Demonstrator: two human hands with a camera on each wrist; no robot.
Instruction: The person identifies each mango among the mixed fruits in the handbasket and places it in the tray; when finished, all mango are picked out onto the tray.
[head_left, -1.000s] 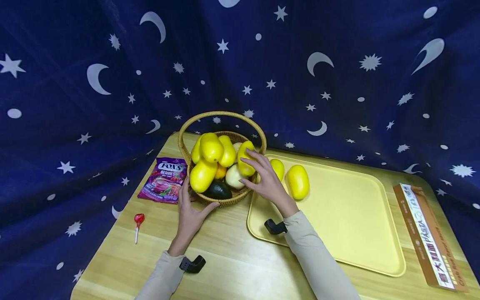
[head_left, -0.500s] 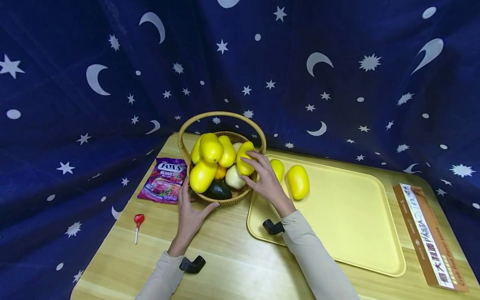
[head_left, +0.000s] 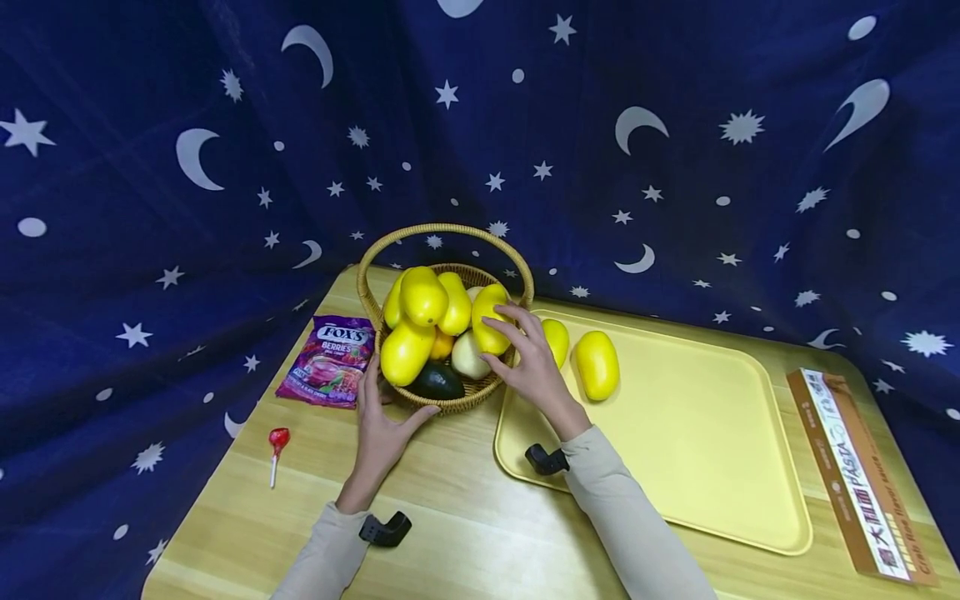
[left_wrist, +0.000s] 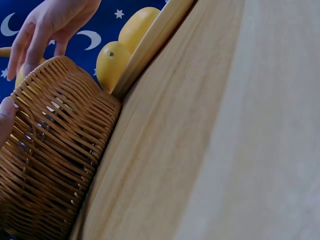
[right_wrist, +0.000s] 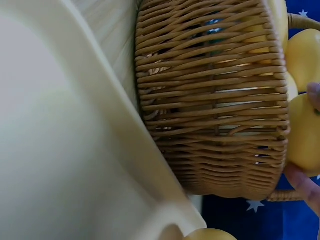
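A wicker basket (head_left: pixel 457 407) with a tall handle is heaped with yellow mangoes (head_left: pixel 422 296), a dark avocado (head_left: pixel 437 382), a pale round item (head_left: pixel 468 358) and an orange fruit (head_left: pixel 442 346). My left hand (head_left: pixel 381 433) rests against its front left side, fingers straight and thumb spread along the front. With thumb and fingers, my right hand (head_left: pixel 538 371) holds a mango (head_left: pixel 486 318) at the basket's right side, over the pale item. In the right wrist view, fingertips touch that mango (right_wrist: pixel 305 132) beside the wicker rim.
A yellow tray (head_left: pixel 697 433) right of the basket bears two mangoes (head_left: pixel 597 365) at its left end. Beyond it lies a pasta box (head_left: pixel 855 475). Left of the basket are a purple candy bag (head_left: pixel 327 362) and a red lollipop (head_left: pixel 278 437). A starry cloth (head_left: pixel 480 125) hangs behind.
My right hand and its mango have shifted slightly left and down at the basket's right side. My left hand has stayed against the basket.
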